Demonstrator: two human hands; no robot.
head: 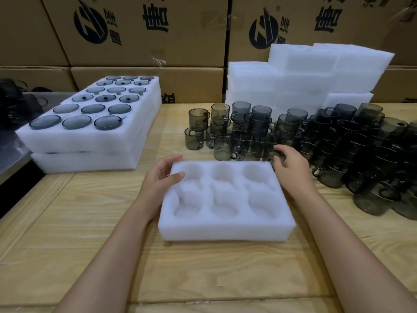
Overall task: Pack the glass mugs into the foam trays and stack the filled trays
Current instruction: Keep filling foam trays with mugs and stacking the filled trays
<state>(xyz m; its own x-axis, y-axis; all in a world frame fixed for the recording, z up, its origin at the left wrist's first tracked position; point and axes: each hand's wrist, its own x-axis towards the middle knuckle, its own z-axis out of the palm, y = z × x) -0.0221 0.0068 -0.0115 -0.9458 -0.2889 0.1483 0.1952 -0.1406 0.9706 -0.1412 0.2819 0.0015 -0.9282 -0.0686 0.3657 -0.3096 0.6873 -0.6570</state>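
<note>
An empty white foam tray [225,229] with several round pockets lies on the wooden table in front of me. My left hand [161,177] holds its far left corner, thumb on top and fingers behind the edge. My right hand [291,168] is at the tray's far right corner, with its fingertips reaching among the smoky glass mugs [246,132] that stand in a crowd behind the tray. I cannot tell whether those fingers grip a mug. Filled foam trays [90,136] are stacked at the left, mugs sitting bottom up in their pockets.
A pile of empty foam trays [316,75] stands at the back right. More dark mugs [372,154], stacked on each other, fill the table's right side. Cardboard boxes [146,30] form a wall behind. The table's left edge drops off near a dark object [11,105].
</note>
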